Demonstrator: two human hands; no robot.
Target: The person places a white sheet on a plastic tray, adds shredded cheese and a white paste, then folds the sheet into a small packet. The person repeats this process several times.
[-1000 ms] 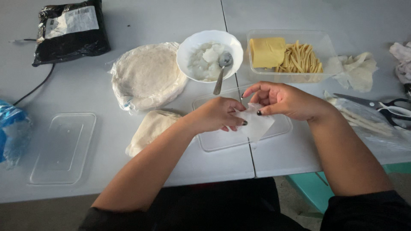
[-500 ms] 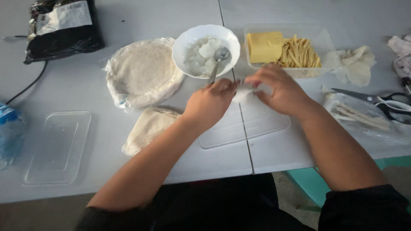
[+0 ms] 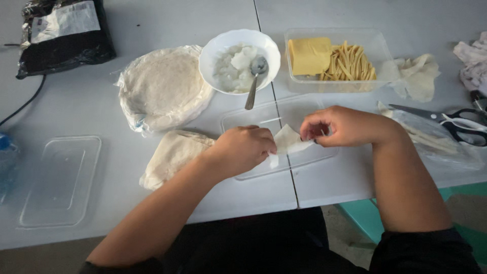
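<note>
My left hand and my right hand both pinch a small white pastry wrapper, folded between them over a clear plastic lid on the table. Just behind the lid stands a white bowl of whitish paste with a metal spoon leaning in it. To the right of the bowl, a clear tub holds a yellow cheese block and yellow sticks.
A round stack of wrappers in plastic and a folded wrapper pile lie left. A clear empty container sits near the front left edge. Scissors and a plastic bag lie right; a black pouch far left.
Both hands have come back down from near the bowl to the clear lid, holding the wrapper between them, now folded into a smaller shape.
</note>
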